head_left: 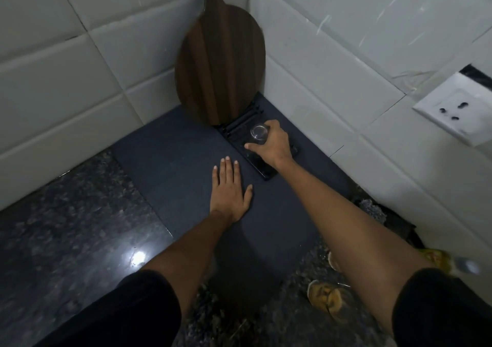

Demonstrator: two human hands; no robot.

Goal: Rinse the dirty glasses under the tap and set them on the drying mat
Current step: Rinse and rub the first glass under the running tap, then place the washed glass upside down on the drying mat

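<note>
Clean glass going down on the drying mat.

The right hand [271, 144] grips a clear glass [258, 133] from the side, fingers curled round it, setting it at about 1 o'clock on the dark drying mat [173, 165], over a black slotted rack [262, 157] in the corner, likely so it drains. The left hand [230, 191] lies flat with straight fingers on the mat, probably to keep it from sliding. A wooden cutting board [221, 64] leans in the tiled corner at 12 o'clock. At 5 o'clock, stained glasses [326, 297] wait on the granite table [66, 229], apparently not yet rinsed.
</note>
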